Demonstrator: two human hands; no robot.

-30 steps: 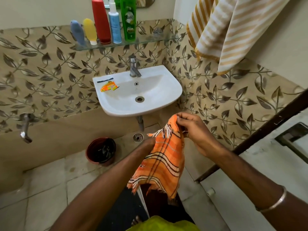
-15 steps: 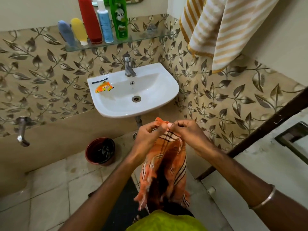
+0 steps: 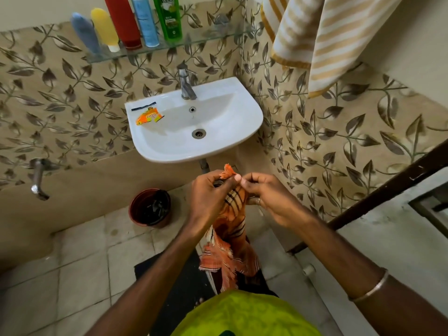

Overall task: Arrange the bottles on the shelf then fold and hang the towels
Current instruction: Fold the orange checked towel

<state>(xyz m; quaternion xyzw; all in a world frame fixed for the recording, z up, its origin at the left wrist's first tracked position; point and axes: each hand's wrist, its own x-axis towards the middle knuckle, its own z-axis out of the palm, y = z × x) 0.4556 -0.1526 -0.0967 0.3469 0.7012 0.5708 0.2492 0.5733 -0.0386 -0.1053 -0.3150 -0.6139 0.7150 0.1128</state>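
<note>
An orange checked towel with fringed ends hangs from both my hands in front of me, below the sink. My left hand and my right hand pinch its top edge close together, fingertips almost touching. Several bottles stand in a row on the glass shelf above the sink: a blue tube, a yellow tube, a tall red bottle, a light blue bottle and a green bottle. A yellow and white striped towel hangs on the right wall.
The white sink with its tap holds an orange sachet on its left rim. A dark red bucket sits on the tiled floor. A wall tap sticks out at left. A dark door frame runs along the right.
My left hand came up from under the towel to join my right hand at the top edge. The towel, spread over my arm before, now hangs bunched from both hands.
</note>
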